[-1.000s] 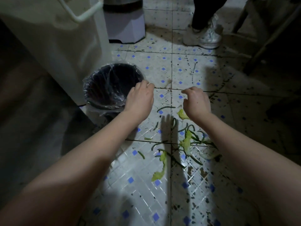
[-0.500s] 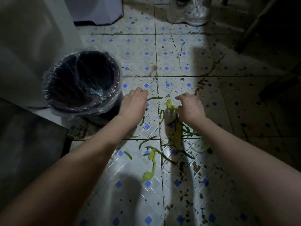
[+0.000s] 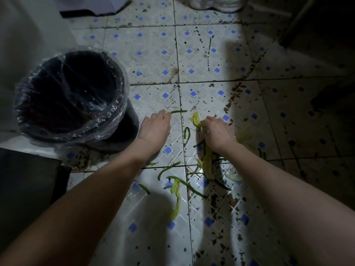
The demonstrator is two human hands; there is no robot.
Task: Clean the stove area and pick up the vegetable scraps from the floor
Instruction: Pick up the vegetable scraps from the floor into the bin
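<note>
Floor: one bin; left hand flat; right hand pinches leaf.

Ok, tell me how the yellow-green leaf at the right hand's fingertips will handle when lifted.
Probably floppy: the yellow-green leaf lies crumpled at the right hand. Likely light, being thin. It may cling to the stained floor.

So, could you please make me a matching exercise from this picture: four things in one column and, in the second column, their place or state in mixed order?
Things:
1. bin
2. left hand
3. right hand
4. white shoe

Place or state:
a. pinches a yellow-green leaf
b. at the top edge of the picture
c. lined with clear plastic
d. fingers straight, tips beside a green bean

Pairs: 1-c, 2-d, 3-a, 4-b.
</note>
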